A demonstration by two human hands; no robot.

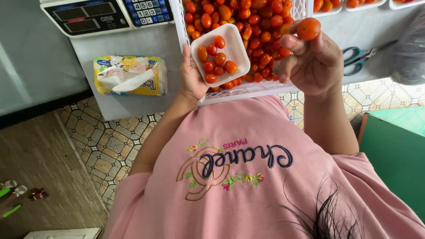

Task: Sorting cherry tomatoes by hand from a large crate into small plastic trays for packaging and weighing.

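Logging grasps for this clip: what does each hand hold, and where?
Left hand grips the white tray by its near edge; right hand pinches one tomato at its fingertips.

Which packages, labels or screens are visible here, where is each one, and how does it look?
Weighing scale: top left on the counter, white body, dark display panels, blue keypad.
Tissue pack: on the counter below the scale, soft rectangular, yellow with pictures, white tissue sticking out.
Shirt embroidery: on the pink shirt, dark and pink lettering with flowers.
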